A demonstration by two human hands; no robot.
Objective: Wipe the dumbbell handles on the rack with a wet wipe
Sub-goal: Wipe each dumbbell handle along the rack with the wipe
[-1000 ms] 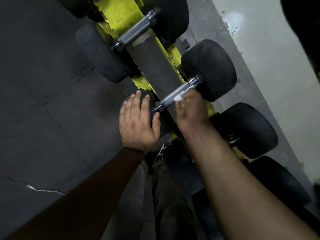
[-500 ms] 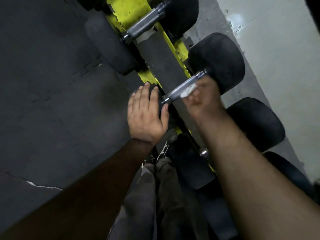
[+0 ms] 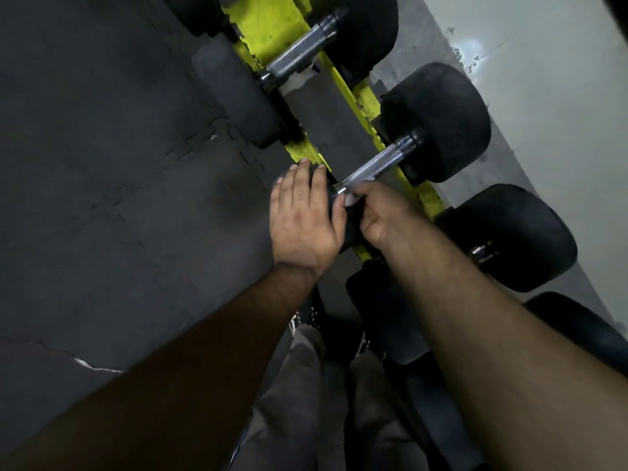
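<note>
The right hand (image 3: 380,215) has slid from the far end of the knurled steel dumbbell handle (image 3: 375,166) to its near end, fingers clamped on the white wet wipe (image 3: 350,199) — one pass looks nearly done. The left hand (image 3: 302,219) stays flat, fingers straight, on the black near weight beside that handle, on the yellow rack (image 3: 268,25).

Gym weight area: black rubber-headed dumbbells (image 3: 436,122) with knurled steel handles on yellow rack (image 3: 272,25), dark interlocking rubber floor mats (image 3: 102,164), pale wall (image 3: 560,113) behind.
</note>
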